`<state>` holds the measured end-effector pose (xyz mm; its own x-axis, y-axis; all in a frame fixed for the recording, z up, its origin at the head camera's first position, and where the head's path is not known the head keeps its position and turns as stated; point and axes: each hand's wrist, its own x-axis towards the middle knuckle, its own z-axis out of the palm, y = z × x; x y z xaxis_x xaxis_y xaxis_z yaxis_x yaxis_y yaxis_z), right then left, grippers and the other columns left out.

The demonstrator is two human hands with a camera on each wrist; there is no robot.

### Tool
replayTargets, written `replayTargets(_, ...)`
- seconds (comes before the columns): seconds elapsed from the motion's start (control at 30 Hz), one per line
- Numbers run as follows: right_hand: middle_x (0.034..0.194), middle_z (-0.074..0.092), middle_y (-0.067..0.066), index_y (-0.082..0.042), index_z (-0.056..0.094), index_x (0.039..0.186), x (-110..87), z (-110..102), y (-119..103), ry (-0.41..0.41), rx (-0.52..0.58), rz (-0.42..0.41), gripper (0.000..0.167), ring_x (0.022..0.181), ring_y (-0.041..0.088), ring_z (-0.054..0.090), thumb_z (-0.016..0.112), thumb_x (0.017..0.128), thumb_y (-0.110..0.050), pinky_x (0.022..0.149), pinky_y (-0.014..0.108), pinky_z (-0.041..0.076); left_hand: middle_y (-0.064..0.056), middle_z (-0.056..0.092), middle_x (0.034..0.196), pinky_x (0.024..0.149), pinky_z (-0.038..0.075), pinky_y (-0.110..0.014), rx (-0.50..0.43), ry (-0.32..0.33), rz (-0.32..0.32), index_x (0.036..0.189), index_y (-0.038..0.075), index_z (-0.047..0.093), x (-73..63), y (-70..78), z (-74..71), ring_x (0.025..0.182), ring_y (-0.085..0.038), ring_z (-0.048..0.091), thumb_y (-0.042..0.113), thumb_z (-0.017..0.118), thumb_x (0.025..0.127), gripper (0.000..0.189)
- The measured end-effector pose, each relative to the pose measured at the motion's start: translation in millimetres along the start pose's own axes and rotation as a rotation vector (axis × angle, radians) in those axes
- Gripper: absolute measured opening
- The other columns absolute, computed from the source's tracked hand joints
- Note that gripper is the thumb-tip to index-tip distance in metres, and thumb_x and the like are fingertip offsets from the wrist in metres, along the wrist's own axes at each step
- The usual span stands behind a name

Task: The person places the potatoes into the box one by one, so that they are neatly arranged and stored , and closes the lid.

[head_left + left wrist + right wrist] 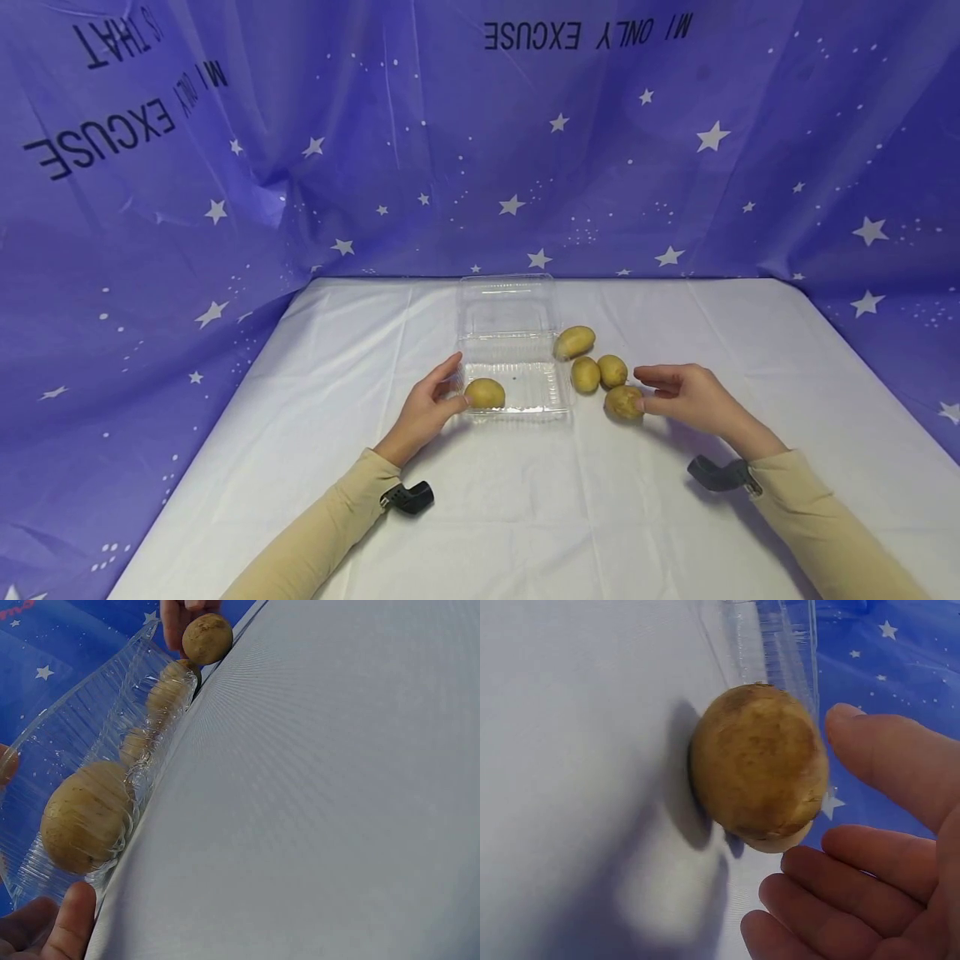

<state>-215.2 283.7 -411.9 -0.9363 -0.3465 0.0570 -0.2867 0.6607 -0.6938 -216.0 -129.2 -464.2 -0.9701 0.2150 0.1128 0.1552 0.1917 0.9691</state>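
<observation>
A clear plastic clamshell box (pixel 525 387) stands with its lid (pixel 506 304) folded back, and one potato (pixel 485 393) lies in its left part. At the box's left side is my left hand (pixel 426 410), fingers extended along the side and thumb by the front corner. In the left wrist view the same potato (pixel 86 817) shows through the plastic. My right hand (pixel 693 398) is spread beside the nearest loose potato (pixel 624 402). The right wrist view shows that brown-marked potato (pixel 757 761) between thumb and fingers, with a gap to the thumb.
Right of the box lie more potatoes: a long one (pixel 575 342) against its edge and two rounder ones, left (pixel 585 375) and right (pixel 612 371). A white cloth (pixel 510 508) covers the table. A blue starred curtain (pixel 450 167) hangs behind.
</observation>
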Motion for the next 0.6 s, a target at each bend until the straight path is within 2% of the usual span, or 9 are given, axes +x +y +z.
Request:
replayTargets(0.37, 0.127, 0.067, 0.030, 0.013, 0.064, 0.127, 0.9, 7.0, 7.0, -0.002, -0.028, -0.020, 0.053, 0.110, 0.044, 0.070, 0.080, 0.087, -0.018, 0.090, 0.039, 0.059, -0.020, 0.036, 0.163, 0.109, 0.048, -0.050, 0.006, 0.004, 0.000, 0.157, 0.004, 0.038, 0.1, 1.9, 0.4, 0.139, -0.046, 0.048, 0.006, 0.067, 0.087, 0.076)
replayTargets(0.6, 0.121, 0.072, 0.025, 0.007, 0.068, 0.126, 0.7, 15.3, 7.6, 0.011, -0.095, -0.033, 0.056, 0.108, 0.040, 0.072, 0.084, 0.082, -0.024, 0.090, 0.037, 0.060, -0.020, 0.035, 0.164, 0.114, 0.043, -0.056, 0.002, -0.003, -0.005, 0.157, 0.004, 0.037, -0.5, 0.8, -0.8, 0.141, -0.047, 0.046, 0.007, 0.066, 0.087, 0.076)
